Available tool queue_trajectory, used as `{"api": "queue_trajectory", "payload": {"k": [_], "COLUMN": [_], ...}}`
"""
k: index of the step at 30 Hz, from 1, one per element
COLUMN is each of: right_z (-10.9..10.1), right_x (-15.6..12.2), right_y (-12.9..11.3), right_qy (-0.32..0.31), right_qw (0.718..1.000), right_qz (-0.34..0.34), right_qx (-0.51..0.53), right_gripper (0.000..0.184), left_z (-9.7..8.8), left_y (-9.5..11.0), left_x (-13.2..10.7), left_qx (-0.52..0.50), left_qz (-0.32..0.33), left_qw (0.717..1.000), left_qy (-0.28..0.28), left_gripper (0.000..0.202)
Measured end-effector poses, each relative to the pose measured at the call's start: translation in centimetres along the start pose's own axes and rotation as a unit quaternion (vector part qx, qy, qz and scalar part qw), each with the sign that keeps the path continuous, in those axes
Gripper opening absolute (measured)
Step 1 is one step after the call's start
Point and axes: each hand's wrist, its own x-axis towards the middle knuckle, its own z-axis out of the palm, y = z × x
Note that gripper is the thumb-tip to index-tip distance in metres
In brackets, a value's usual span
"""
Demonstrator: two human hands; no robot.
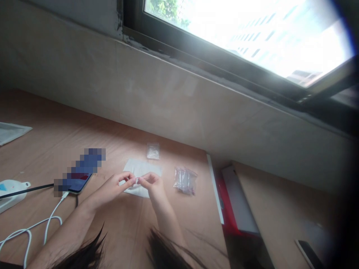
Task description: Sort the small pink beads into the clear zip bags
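Observation:
Above a white sheet [143,168] on the wooden table, my left hand [125,181] and my right hand [151,182] meet, thumbs and fingers pinched. Between the fingertips is a tiny, thin item [137,180], too small to name; both hands seem closed on it. Just behind the sheet lies a small clear plastic bag [153,151] with pale contents. To the right of my right hand rests a larger pile of clear plastic bags [185,181] with pinkish edges. What is inside them cannot be made out.
Left of my hands lies a phone [81,183], partly blurred out, with a white cable [54,207] plugged in. A white object [14,188] and a pale packet [12,131] sit farther left. At right are a red-and-white item [238,205] between tables and another phone [308,254].

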Motion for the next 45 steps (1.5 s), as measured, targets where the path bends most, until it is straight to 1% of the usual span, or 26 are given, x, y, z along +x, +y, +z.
{"api": "queue_trajectory", "payload": {"k": [5,8,10,11,12,13,15,16,18,19,20,21,23,25,28,29,30,31,34,35,36,37,39,42,43,45], "right_z": [0.1,0.0,-0.8,-1.6,-2.7,-4.2,-8.0,-10.1,-14.3,-16.1,-17.6,-18.7,-19.6,-19.3,-17.5,-16.6,-15.6,-14.3,-9.8,-8.3,-6.9,-5.7,-4.1,-3.7,-3.9,-4.4], "right_x": [-0.8,-1.2,-1.4,-1.5,-1.6,-1.7,-2.0,-2.1,-2.2,-2.1,-2.0,-1.8,-1.3,-0.7,0.3,0.8,1.4,2.2,5.3,6.4,7.6,8.6,10.4,11.5,11.5,10.8], "right_y": [-0.3,0.5,1.3,1.7,2.0,2.1,1.9,1.6,1.2,1.1,1.2,1.3,1.9,2.7,3.3,3.2,3.1,2.9,2.5,2.4,2.5,2.6,2.8,3.0,2.8,2.1], "right_qy": [-0.005,-0.048,-0.052,-0.032,0.005,0.057,0.174,0.233,0.359,0.405,0.45,0.48,0.506,0.527,0.548,0.539,0.519,0.488,0.324,0.271,0.229,0.203,0.17,0.152,0.156,0.184], "right_qw": [1.0,0.998,0.996,0.997,0.997,0.995,0.983,0.972,0.933,0.91,0.878,0.847,0.813,0.772,0.676,0.658,0.658,0.669,0.736,0.749,0.756,0.758,0.759,0.768,0.777,0.807], "right_qz": [0.001,0.006,0.027,0.033,0.034,0.028,0.004,-0.004,0.0,0.004,0.013,0.035,0.043,0.036,-0.004,-0.027,-0.056,-0.088,-0.192,-0.215,-0.225,-0.225,-0.203,-0.177,-0.178,-0.191], "right_qx": [0.008,0.043,0.062,0.068,0.072,0.071,0.052,0.029,-0.038,-0.091,-0.161,-0.227,-0.284,-0.353,-0.493,-0.525,-0.543,-0.554,-0.563,-0.565,-0.57,-0.578,-0.595,-0.596,-0.583,-0.528], "right_gripper": [0.02,0.022,0.026,0.028,0.029,0.03,0.031,0.031,0.028,0.026,0.024,0.024,0.029,0.035,0.039,0.039,0.038,0.037,0.037,0.039,0.04,0.04,0.032,0.025,0.024,0.021], "left_z": [0.2,0.0,-0.1,-0.1,-0.1,-0.2,-0.3,-0.4,-0.4,-0.4,-0.3,-0.2,0.1,0.4,0.7,0.7,0.8,0.8,1.1,1.1,1.2,1.2,1.2,1.1,1.1,1.1], "left_y": [0.4,0.5,0.0,-0.4,-1.1,-1.8,-3.8,-4.8,-7.0,-8.0,-8.8,-9.5,-10.3,-10.4,-10.1,-10.0,-10.0,-10.0,-10.4,-10.5,-10.7,-10.8,-10.9,-10.8,-10.8,-11.0], "left_x": [0.1,0.4,0.9,1.1,1.3,1.4,1.4,1.3,0.8,0.5,0.2,-0.1,-0.4,-0.6,-0.6,-0.5,-0.5,-0.5,-0.4,-0.4,-0.4,-0.4,-0.4,-0.4,-0.4,-0.3], "left_qx": [0.011,-0.027,-0.048,-0.052,-0.053,-0.05,-0.042,-0.032,-0.006,0.008,0.02,0.035,0.057,0.07,0.074,0.074,0.074,0.077,0.088,0.09,0.091,0.092,0.095,0.105,0.106,0.098], "left_qz": [-0.002,-0.014,-0.021,-0.025,-0.033,-0.042,-0.06,-0.079,-0.103,-0.108,-0.108,-0.105,-0.092,-0.076,-0.053,-0.047,-0.042,-0.038,-0.031,-0.03,-0.028,-0.026,-0.022,-0.019,-0.02,-0.022], "left_qw": [0.999,0.999,0.998,0.997,0.996,0.994,0.99,0.988,0.985,0.984,0.983,0.982,0.979,0.977,0.975,0.974,0.973,0.971,0.968,0.968,0.969,0.97,0.974,0.974,0.974,0.974], "left_qy": [0.034,0.042,0.046,0.053,0.065,0.083,0.123,0.13,0.134,0.14,0.148,0.154,0.171,0.185,0.202,0.207,0.214,0.221,0.234,0.232,0.227,0.222,0.206,0.199,0.2,0.201], "left_gripper": [0.03,0.031,0.032,0.034,0.036,0.037,0.039,0.04,0.039,0.039,0.039,0.039,0.038,0.034,0.032,0.032,0.033,0.034,0.035,0.034,0.033,0.032,0.031,0.031,0.032,0.032]}}
